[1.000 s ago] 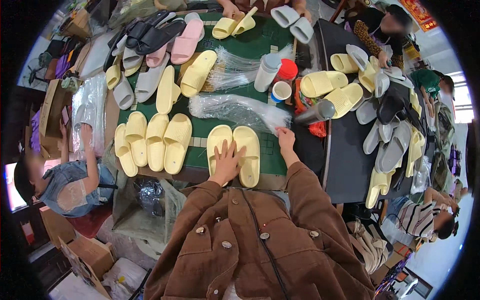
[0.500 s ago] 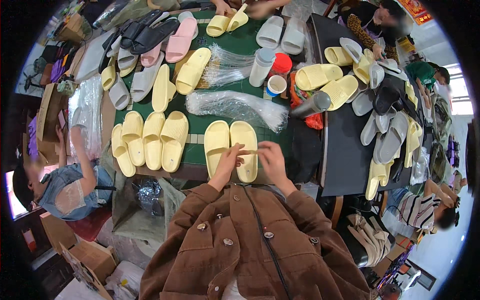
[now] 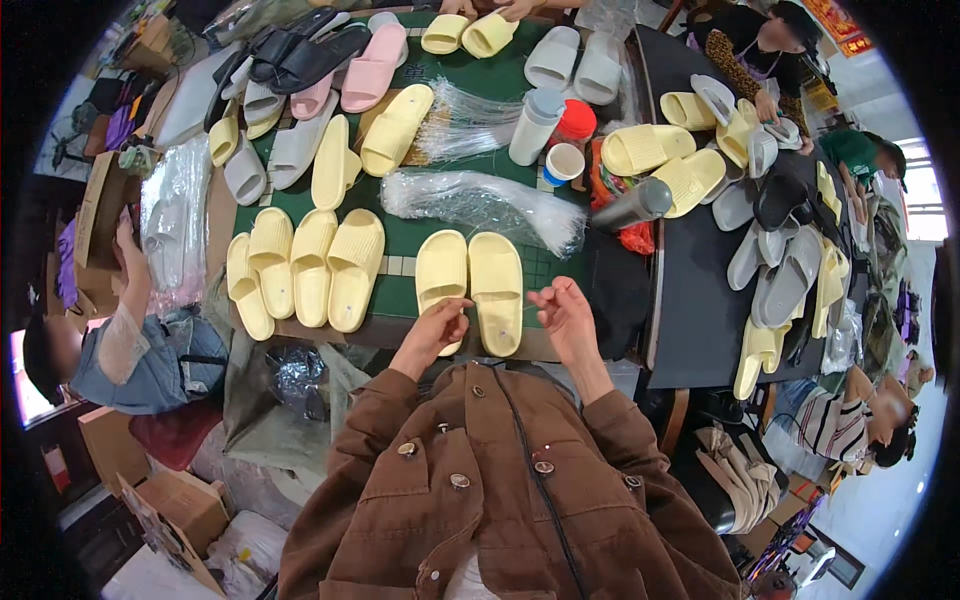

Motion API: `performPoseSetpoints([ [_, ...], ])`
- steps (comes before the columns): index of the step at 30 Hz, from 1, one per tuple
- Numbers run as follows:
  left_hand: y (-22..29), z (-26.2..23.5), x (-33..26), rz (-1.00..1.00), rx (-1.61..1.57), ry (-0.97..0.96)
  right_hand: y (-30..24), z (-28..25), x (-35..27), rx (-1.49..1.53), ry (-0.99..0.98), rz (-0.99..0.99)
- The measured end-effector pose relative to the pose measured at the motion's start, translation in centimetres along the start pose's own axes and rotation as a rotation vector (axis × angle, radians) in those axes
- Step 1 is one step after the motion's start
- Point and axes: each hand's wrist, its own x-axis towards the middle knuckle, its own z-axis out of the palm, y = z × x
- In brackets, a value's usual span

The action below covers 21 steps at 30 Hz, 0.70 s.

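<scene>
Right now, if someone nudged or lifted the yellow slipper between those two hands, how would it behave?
The yellow slipper would probably slide rather than roll, since it lies flat. Its thick, foam-like look suggests it may be light and fairly bendy.

Green tabletop [image 3: 400, 235], black tabletop [image 3: 690, 290] to its right
On the green, a yellow slipper pair [image 3: 497, 268] sits near the front edge, four yellow slippers [image 3: 313, 268] in a row to its left; behind lie two bundles of clear strands [image 3: 470, 207], beside a bottle [image 3: 535, 130], a red-lidded container [image 3: 577, 121] and a cup [image 3: 563, 166]. The black carries yellow, grey and black slippers [image 3: 787, 288].
</scene>
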Motion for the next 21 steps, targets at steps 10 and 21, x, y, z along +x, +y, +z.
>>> performPoseSetpoints([
  [10, -1.1, -1.9, 0.9, 0.069, 0.538, 0.018, 2.9, -4.2, 2.6, -0.936, -0.012, 0.010],
  [21, -4.8, -1.1, 2.0, 0.097, 0.824, -0.043, 6.0, 2.0, 4.6, -1.000, -0.108, 0.085],
])
